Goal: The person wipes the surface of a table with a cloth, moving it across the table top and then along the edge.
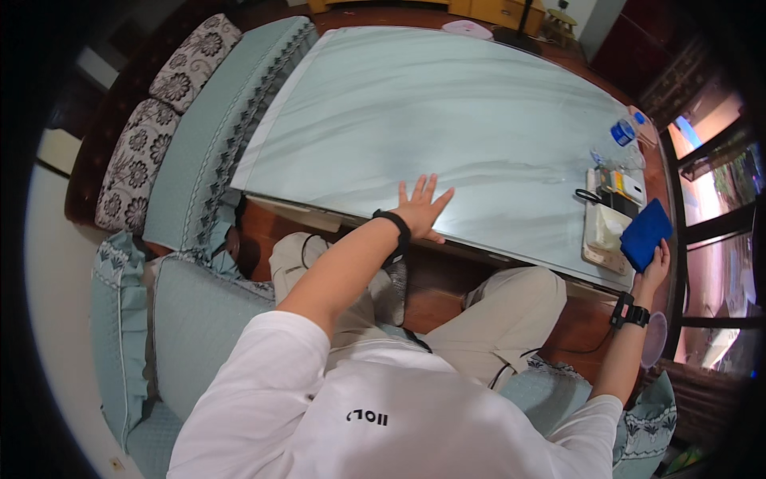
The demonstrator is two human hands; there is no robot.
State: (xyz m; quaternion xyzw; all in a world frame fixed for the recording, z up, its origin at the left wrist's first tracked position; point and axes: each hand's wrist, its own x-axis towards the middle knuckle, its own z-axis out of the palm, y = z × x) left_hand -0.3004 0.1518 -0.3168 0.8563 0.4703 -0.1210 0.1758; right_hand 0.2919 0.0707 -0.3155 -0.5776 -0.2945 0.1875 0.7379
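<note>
My left hand lies with its fingers spread at the near edge of a pale, grey-streaked table. It holds nothing. Off to the right, my right hand grips a folded blue cloth by its near side. The cloth is raised at the table's right end, beside a tissue pack in a light-coloured tray. Part of the tray's right side is hidden behind the cloth.
A clear bottle with a blue label and a white device sit at the table's right end. A sofa with patterned cushions runs along the left. Windows line the right. A pink basin shows beyond the far edge.
</note>
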